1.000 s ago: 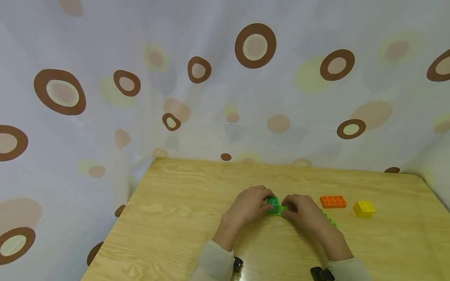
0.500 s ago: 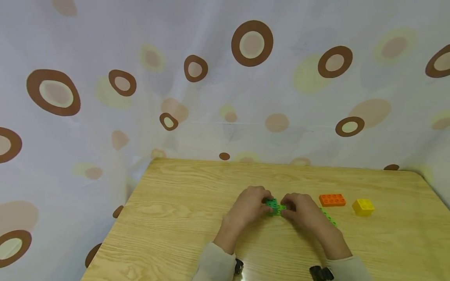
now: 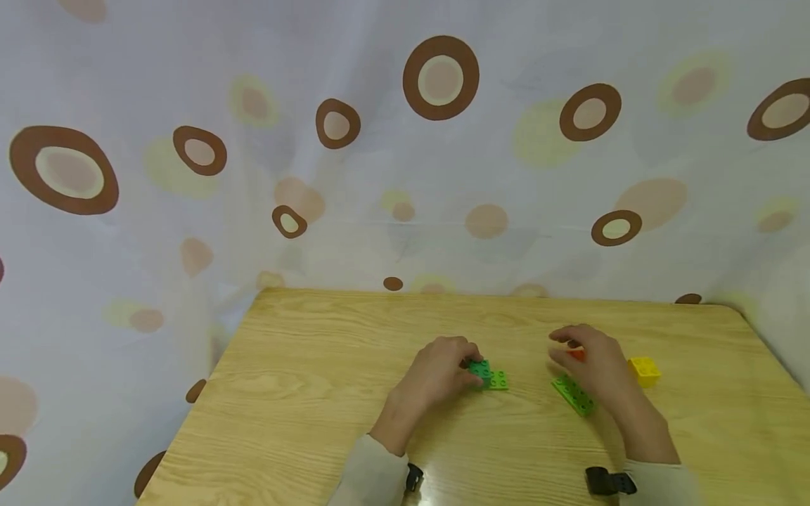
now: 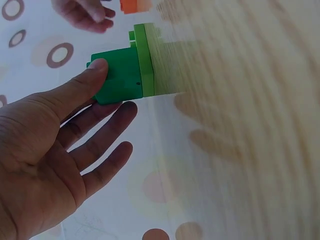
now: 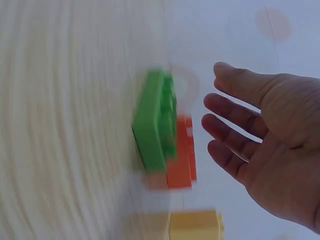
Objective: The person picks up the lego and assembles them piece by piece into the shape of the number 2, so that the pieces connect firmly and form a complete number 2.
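Note:
My left hand [image 3: 438, 372] pinches a dark green toy brick [image 4: 120, 75] between thumb and fingers. That brick sits on one end of a flat light green brick [image 4: 144, 60], whose bare studs stick out to the right in the head view. My right hand [image 3: 595, 362] is apart from the bricks, fingers loosely bent, holding nothing. It hovers over an orange brick [image 5: 181, 155], covering most of it in the head view. Just in front of that hand lies a long light green brick [image 3: 573, 395], studs up, set at a slant.
A yellow brick [image 3: 645, 371] stands to the right of my right hand. The wooden table [image 3: 304, 393] ends at the back against a pale curtain [image 3: 405, 154] with brown rings. Each wrist wears a black strap.
My right hand has let go of the flat light green brick and moved right, over the orange brick, uncovering the long light green one. My left hand still holds the dark green brick.

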Demonstrator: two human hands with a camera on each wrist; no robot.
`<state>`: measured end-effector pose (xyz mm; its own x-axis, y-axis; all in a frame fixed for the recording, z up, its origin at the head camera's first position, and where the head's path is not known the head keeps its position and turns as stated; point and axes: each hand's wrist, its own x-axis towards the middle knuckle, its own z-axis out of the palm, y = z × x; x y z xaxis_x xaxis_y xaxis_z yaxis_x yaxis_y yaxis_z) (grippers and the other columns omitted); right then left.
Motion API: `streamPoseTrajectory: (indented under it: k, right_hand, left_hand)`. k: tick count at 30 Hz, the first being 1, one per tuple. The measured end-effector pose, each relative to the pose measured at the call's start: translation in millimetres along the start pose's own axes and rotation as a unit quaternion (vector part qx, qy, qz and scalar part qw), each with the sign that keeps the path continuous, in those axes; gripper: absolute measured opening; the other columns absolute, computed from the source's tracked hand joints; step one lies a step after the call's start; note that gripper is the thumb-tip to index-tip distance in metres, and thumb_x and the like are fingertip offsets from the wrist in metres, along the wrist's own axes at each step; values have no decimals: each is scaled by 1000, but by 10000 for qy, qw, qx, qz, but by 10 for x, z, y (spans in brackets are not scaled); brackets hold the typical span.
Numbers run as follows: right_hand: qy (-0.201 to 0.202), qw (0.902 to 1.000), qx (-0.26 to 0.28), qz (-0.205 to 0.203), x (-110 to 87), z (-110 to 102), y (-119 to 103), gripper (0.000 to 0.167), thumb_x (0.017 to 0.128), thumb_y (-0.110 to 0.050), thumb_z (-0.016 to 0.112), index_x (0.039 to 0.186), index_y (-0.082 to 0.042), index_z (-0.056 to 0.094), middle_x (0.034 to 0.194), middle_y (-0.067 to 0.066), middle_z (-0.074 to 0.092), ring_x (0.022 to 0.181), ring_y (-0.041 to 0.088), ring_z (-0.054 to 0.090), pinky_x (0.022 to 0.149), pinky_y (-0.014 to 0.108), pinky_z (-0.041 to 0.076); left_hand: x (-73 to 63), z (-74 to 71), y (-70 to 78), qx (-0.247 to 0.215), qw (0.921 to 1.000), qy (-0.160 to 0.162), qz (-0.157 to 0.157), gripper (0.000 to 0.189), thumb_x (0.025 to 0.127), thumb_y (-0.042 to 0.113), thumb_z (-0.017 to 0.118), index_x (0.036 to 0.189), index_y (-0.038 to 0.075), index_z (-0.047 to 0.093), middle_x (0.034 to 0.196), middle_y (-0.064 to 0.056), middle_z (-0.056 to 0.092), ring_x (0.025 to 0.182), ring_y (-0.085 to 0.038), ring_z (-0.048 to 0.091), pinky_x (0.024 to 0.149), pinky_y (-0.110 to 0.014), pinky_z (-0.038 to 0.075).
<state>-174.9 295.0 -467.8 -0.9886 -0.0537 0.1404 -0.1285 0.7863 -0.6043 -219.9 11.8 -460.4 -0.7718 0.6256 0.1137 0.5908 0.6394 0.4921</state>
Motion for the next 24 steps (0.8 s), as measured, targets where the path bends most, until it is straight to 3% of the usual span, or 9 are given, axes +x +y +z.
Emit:
streamPoseTrajectory:
  k: [4, 10, 19, 24]
  right_hand:
    - [-248, 9995, -150, 145, -49, -169, 229, 37, 100, -10, 73, 134, 3, 66, 137, 33, 61, 117, 55, 61, 93, 67, 52]
    - [-611, 9976, -322, 70, -64, -203, 380, 44, 96, -12, 79, 135, 4, 66, 137, 34, 61, 116, 54, 61, 92, 66, 52]
    - [-369, 9930, -1120, 22, -20, -179, 439, 46, 90, -10, 84, 130, 6, 68, 126, 34, 65, 107, 58, 61, 87, 70, 44]
    - [-288, 9939, -1053, 155, -13, -157, 406, 45, 92, -17, 84, 129, 3, 69, 125, 33, 66, 109, 60, 59, 88, 72, 36]
  left_hand:
    - [-14, 0, -6, 39, 9999, -24, -107, 30, 87, 27, 89, 113, 17, 81, 106, 6, 76, 91, -7, 69, 77, -21, 54]
    - [-30, 3, -23, -128, 9997, -128, -165, 32, 89, 27, 87, 119, 18, 79, 109, 8, 76, 93, -6, 68, 77, -21, 54]
    - [-24, -5, -90, -488, 9979, -315, -283, 34, 92, 30, 84, 124, 21, 77, 111, 12, 73, 99, -7, 67, 82, -22, 54]
    - [-20, -8, -124, -825, 9955, -377, -259, 33, 92, 28, 84, 123, 19, 77, 111, 11, 74, 101, -9, 68, 84, -22, 54]
